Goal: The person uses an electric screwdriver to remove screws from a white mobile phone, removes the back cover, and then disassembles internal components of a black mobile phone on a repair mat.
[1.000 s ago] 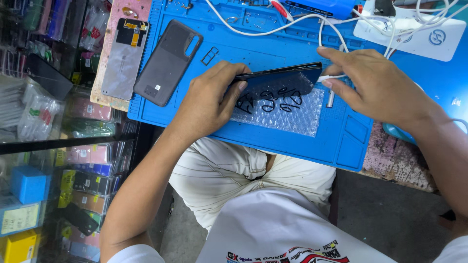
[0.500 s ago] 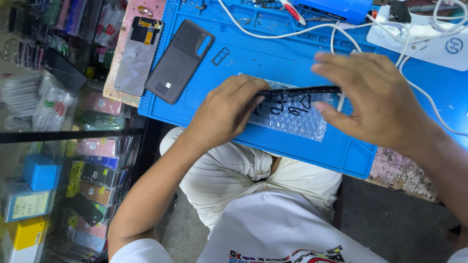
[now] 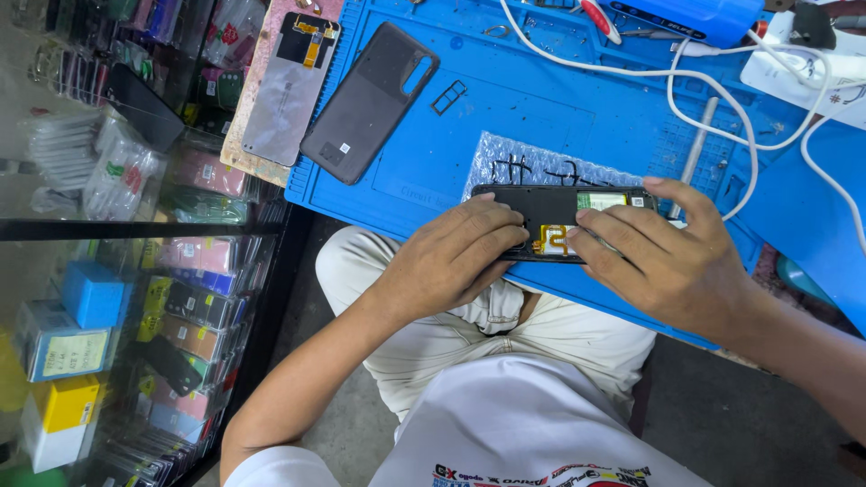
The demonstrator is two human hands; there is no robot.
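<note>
Partly under hands [image 3: 451,261]: opened phone [image 3: 550,212].

Head view — steeply downward, close

Both hands — left hand [image 3: 451,261], right hand [image 3: 663,261] — on an opened phone [image 3: 552,221] over a blue mat [image 3: 541,117]

- Opened phone [image 3: 557,216]: left end under the left hand [image 3: 446,261], right part under the right hand [image 3: 663,266]; inner parts too small to tell.
- Bubble wrap sheet [image 3: 532,167]: near half hidden by the phone.
- White cables [image 3: 722,99]: run off the top and right edges.
- Blue box [image 3: 686,16]: cut by the top edge (likewise the shelf goods at left, blurred).
</note>
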